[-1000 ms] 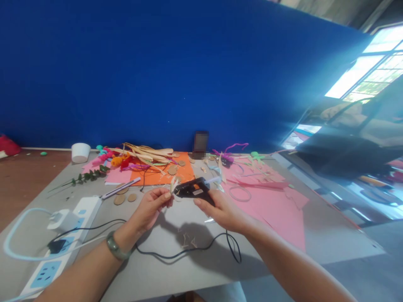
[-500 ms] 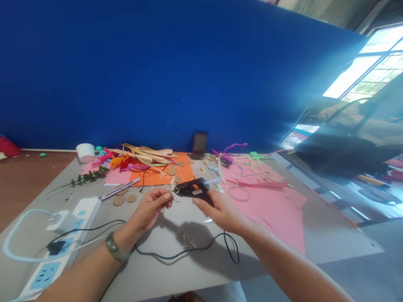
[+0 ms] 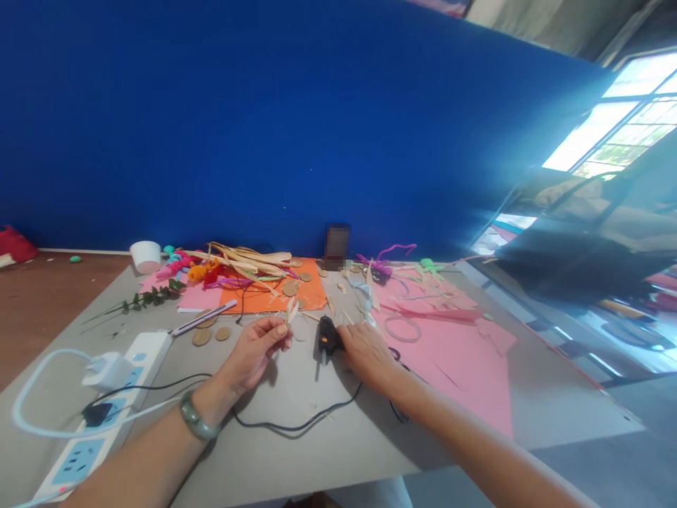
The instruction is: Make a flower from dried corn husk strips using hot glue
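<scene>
Glue gun (image 3: 328, 337) has turned away from strip (image 3: 291, 310).

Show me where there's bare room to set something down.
Bare tabletop shows between the pink paper and the right edge, and in front, between the black cord and the near edge. The left side is crowded: tan strips, round discs, a white power strip.

Bare left forearm (image 3: 151, 441) angles up from the lower left, left hand (image 3: 258, 351) pinching thumb against forefinger below centre; bare right forearm (image 3: 465, 437) slants from the lower right, right hand (image 3: 367, 354) back-up, fingers curled.
</scene>
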{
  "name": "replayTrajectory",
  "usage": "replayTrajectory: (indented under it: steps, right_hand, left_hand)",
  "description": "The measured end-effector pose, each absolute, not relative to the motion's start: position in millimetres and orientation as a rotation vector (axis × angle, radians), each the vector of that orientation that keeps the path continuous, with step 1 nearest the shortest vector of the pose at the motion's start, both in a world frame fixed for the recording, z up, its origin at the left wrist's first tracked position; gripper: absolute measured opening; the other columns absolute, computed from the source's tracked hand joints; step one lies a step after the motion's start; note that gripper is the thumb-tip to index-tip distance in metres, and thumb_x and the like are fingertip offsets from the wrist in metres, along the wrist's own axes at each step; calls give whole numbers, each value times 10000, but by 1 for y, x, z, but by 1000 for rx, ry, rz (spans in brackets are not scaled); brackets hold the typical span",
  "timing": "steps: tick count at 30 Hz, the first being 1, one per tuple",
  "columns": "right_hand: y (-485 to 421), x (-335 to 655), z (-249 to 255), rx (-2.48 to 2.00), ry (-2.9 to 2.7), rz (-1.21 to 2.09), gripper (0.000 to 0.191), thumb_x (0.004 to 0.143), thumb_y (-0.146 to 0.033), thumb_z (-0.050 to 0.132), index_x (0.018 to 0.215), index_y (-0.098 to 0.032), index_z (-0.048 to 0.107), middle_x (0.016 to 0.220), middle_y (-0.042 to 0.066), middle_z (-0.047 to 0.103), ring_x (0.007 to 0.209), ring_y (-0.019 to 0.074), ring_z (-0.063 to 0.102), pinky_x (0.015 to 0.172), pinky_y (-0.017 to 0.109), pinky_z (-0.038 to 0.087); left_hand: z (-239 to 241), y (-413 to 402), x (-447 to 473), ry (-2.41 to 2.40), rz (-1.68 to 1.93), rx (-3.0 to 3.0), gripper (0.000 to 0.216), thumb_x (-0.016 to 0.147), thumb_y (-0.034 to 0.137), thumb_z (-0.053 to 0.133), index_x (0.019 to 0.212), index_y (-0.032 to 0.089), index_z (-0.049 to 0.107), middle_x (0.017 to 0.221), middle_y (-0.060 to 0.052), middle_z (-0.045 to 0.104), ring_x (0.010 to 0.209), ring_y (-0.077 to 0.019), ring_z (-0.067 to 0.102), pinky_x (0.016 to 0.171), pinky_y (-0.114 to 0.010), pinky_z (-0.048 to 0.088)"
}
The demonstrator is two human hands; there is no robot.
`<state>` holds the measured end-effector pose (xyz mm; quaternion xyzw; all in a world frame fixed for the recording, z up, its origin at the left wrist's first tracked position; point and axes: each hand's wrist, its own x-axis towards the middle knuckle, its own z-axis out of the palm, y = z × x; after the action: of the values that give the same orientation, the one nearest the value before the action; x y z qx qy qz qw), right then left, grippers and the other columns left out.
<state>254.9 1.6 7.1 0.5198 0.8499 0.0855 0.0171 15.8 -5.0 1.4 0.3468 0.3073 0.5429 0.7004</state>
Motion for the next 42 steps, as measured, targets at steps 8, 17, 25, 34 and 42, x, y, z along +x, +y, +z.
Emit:
replayTrajectory:
  steps: [8, 17, 25, 34, 42]
  right_hand:
    - [-2, 253, 20, 1700, 2591, -26, 257, 775, -191, 610, 1022, -128, 576, 951, 118, 636, 899, 258, 558, 772, 342, 338]
    - [7, 211, 47, 1739, 3073, -1365, 178, 850, -303, 571, 902, -164, 668, 813, 50, 648, 778, 170, 582, 756, 309, 426]
    - [27, 170, 13, 1225, 2188, -3088, 232, 697, -365, 743, 701, -151, 654, 577, -14, 590, 546, 107, 500, 587, 255, 410]
    - [29, 172, 5, 1210, 2183, -3178, 202, 633, -309, 804, 670, -156, 678, 606, -12, 628, 599, 125, 554, 646, 267, 420]
    - [31, 173, 4, 1098, 2213, -3192, 156, 666, -286, 786, 685, -152, 707, 638, -3, 648, 614, 124, 575, 672, 273, 427]
  left_hand:
    - [6, -7, 17, 661, 1198, 752, 208, 654, 272, 803, 665, 136, 646, 654, -16, 656, 553, -87, 549, 562, -194, 424]
    - [5, -10, 19, 566, 1127, 822, 185, 720, 283, 757, 682, 136, 652, 641, -14, 625, 570, -95, 534, 596, -208, 413]
    - [8, -11, 16, 549, 1073, 823, 208, 722, 309, 756, 678, 129, 663, 632, -14, 602, 564, -93, 518, 576, -204, 400]
    - [5, -10, 19, 604, 1091, 788, 211, 713, 297, 761, 658, 130, 644, 638, -21, 618, 561, -97, 520, 569, -211, 418]
    - [3, -10, 21, 646, 1115, 736, 194, 694, 277, 779, 667, 128, 659, 644, -12, 645, 537, -75, 534, 551, -184, 424]
